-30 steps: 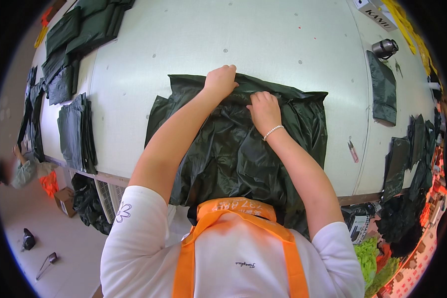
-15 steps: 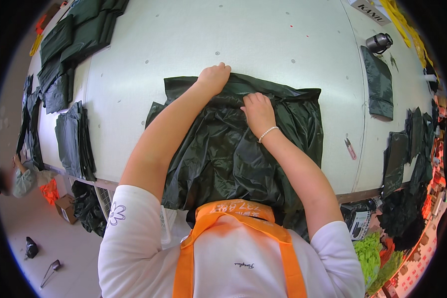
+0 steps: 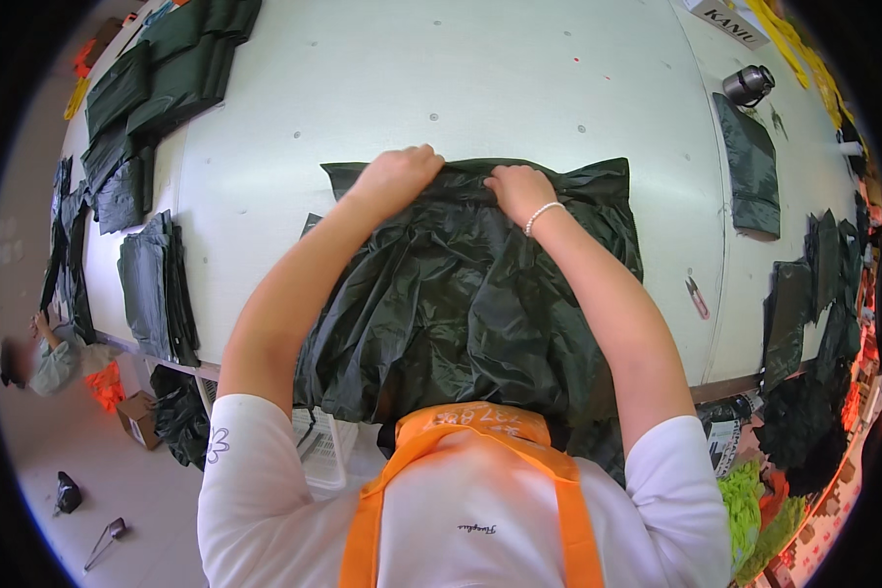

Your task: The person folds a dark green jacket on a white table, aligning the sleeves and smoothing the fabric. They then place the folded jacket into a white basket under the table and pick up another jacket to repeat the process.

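A dark green, shiny, thin garment [image 3: 470, 284] lies crumpled across the near edge of the table and hangs down toward my apron. Its far edge forms a flatter band with pointed corners at left and right. My left hand [image 3: 402, 178] grips this band left of the middle, fingers curled over the far edge. Right of it, my right hand [image 3: 521, 191], with a bead bracelet at the wrist, has its fingers bent closed on the same band. Cloth under the fingertips is hidden.
Folded dark green pieces [image 3: 171, 78] are piled at far left, with a stack of cut panels [image 3: 155, 284] nearer. At right are thread snips [image 3: 697, 298], a folded dark piece [image 3: 752, 167] and a metal flask [image 3: 749, 86]. Another person [image 3: 49, 363] is at far left.
My left hand has come slightly left and nearer along the band. My right hand has moved right and a little farther away. The garment's upper right corner now points up more.
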A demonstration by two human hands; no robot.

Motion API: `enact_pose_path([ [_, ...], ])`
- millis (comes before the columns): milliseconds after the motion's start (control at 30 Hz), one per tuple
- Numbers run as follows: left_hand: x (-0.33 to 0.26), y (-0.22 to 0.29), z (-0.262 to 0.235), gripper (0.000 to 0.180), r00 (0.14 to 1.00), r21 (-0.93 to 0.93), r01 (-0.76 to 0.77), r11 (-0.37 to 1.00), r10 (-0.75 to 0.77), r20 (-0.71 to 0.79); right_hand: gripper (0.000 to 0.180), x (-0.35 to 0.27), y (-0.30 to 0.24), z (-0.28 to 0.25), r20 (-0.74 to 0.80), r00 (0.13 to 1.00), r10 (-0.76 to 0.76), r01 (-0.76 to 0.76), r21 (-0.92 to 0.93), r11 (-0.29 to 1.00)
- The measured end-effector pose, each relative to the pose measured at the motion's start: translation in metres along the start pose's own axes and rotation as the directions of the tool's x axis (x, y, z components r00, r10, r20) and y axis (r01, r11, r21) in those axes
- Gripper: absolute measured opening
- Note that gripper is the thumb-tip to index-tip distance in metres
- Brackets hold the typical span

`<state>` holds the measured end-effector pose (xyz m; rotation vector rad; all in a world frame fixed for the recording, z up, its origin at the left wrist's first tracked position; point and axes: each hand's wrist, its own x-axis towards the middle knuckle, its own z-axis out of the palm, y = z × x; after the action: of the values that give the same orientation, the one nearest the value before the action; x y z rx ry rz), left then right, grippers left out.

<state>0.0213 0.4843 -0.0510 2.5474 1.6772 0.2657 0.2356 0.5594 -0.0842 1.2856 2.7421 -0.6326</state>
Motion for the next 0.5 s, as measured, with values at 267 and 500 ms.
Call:
enact_pose_path([
  [267, 0.021, 0.093, 0.061, 0.051, 0.966, -0.086, 0.166, 0.982, -0.18, -0.186, 0.027, 0.003, 0.013, 0.005, -0.227, 0.968, 0.108, -0.074, 0.152, 0.986],
  [500, 0.048, 0.127, 0.059, 0.063, 0.933, 0.146, 0.357, 0.923, -0.359, -0.012, 0.023, -0.048, 0.026, -0.014, -0.266, 0.96, -0.092, 0.023, -0.253, 0.967],
])
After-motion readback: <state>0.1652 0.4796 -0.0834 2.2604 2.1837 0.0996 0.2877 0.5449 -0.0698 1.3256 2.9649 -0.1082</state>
